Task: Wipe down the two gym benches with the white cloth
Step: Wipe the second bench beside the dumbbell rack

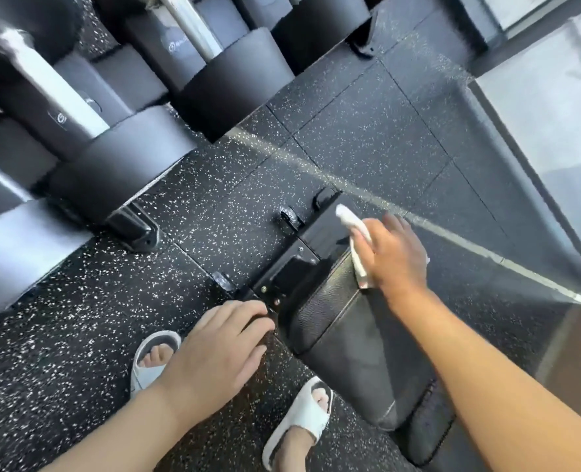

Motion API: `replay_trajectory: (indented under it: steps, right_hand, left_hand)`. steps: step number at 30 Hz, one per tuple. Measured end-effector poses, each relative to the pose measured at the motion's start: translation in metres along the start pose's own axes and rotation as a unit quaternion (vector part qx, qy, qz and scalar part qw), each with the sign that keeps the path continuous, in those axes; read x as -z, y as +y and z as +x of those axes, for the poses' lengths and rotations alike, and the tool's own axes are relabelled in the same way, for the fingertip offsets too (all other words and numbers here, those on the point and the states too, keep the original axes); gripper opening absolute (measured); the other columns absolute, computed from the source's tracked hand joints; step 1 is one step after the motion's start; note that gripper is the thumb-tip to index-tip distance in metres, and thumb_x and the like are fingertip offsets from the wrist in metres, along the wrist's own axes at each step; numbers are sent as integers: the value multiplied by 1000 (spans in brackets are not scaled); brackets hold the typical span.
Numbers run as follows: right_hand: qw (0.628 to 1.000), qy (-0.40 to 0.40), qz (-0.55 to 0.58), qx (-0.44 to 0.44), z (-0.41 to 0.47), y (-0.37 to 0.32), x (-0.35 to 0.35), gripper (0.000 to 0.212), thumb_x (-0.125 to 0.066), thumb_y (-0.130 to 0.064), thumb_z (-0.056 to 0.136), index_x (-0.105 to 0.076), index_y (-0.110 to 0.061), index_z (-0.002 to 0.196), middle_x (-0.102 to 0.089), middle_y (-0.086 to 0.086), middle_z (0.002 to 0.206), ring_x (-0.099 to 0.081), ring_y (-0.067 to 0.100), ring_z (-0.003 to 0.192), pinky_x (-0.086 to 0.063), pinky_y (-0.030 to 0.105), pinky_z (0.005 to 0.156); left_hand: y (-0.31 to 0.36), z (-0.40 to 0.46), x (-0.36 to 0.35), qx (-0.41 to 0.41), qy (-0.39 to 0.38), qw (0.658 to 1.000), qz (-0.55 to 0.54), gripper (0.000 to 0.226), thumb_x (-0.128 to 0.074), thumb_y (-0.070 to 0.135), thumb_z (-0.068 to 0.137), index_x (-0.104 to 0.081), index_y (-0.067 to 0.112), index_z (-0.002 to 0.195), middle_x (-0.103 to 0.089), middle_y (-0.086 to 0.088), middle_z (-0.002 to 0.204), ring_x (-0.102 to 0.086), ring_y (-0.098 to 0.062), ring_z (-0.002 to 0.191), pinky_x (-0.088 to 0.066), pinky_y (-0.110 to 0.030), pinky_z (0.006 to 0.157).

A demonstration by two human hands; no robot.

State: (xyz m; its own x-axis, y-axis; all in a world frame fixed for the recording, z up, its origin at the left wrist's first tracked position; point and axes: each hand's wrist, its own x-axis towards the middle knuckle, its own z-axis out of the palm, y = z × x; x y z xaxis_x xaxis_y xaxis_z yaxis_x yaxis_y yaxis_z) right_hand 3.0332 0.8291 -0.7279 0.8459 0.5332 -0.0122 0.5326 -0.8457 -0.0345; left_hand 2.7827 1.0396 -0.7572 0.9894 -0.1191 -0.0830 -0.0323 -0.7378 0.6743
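One gym bench shows from where the person stands over it, its black padded top running from about 5 o'clock up toward the middle of the view, with the black metal frame and its feet at the far end. The right hand lies on the upper end of the pad, at roughly 3 o'clock from centre, with the white cloth under it; its grip is fingers bent over the cloth, pressing it against the padding, and a loose end of the cloth sticks out toward 11 o'clock past the fingertips. The left hand, at about 6 o'clock, holds nothing: its fingers are spread and relaxed, the tips near the frame's side, though whether they touch it is hard to tell. Below it stand two feet in white slides on the speckled black rubber floor. Large black dumbbells with silver handles sit in a row from 9 to 12 o'clock.
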Motion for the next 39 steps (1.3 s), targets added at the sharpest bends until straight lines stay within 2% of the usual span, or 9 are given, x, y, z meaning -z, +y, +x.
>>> replay_trajectory:
  steps: [3,8,13,16,20,26,30,34,39]
  right_hand:
    - [991,44,22,-126,-19,-12,-8,28,-57,-36,105,-71,-12,109,-64,9,101,-59,34,89,-50,42,73]
    - [994,48,89,-45,-119,-74,-20,10,-70,-25,89,-67,-16,90,-58,5,81,-55,31,72,-45,42,59]
    - [995,41,83,28,-198,-36,-17,13,-67,-26,93,-71,-13,90,-58,5,81,-54,29,70,-48,42,60]
    - [991,81,50,-94,-191,27,-18,18,-65,-31,98,-72,-15,97,-62,4,86,-59,30,76,-44,36,60]
    - [932,142,43,-331,-154,73,-18,23,-62,-33,100,-67,-11,95,-65,8,91,-63,34,84,-43,40,62]
    - [946,174,137,-238,-184,-11,-21,13,-75,-14,75,-64,-15,80,-59,4,77,-56,28,68,-43,39,56]
    - [965,165,128,-157,-241,-39,-36,10,-61,-18,92,-59,-19,82,-55,1,79,-52,24,70,-47,40,61]
    - [946,176,92,-256,-264,5,-47,15,-63,-27,98,-72,-18,104,-61,2,86,-56,25,74,-52,42,66]
    - [879,223,109,-406,-222,40,-35,19,-82,-23,85,-70,-9,89,-60,9,80,-57,32,69,-41,38,54]
  left_hand:
    - [5,30,7,-41,-31,999,18,32,-51,35,102,-64,24,129,-56,5,135,-59,-20,123,-52,-40,107]
    - [16,72,18,-56,-27,998,17,28,-64,18,95,-68,16,122,-59,0,129,-60,-26,115,-53,-46,99]
    - [40,95,10,-110,-60,991,39,33,-72,7,92,-68,11,124,-60,-3,128,-57,-27,115,-50,-44,101]
    - [60,104,-5,-159,-91,980,71,30,-65,13,94,-68,11,125,-60,-4,130,-56,-29,120,-49,-46,104]
    - [83,129,-23,-200,-104,966,125,31,-66,7,93,-68,10,123,-60,-9,131,-53,-32,119,-43,-42,106]
    - [105,189,-36,-175,-58,966,181,33,-62,0,95,-63,7,127,-57,-13,132,-51,-39,118,-39,-44,106]
    - [123,208,-52,-220,-97,951,196,42,-56,12,96,-58,10,138,-54,-12,142,-49,-40,127,-38,-49,112]
    - [119,196,-77,-255,-93,929,250,52,-55,30,95,-56,18,146,-50,-8,150,-46,-38,136,-34,-61,115]
    - [102,200,-84,-250,-58,939,228,52,-51,34,95,-54,28,146,-47,-1,153,-45,-34,136,-30,-55,119]
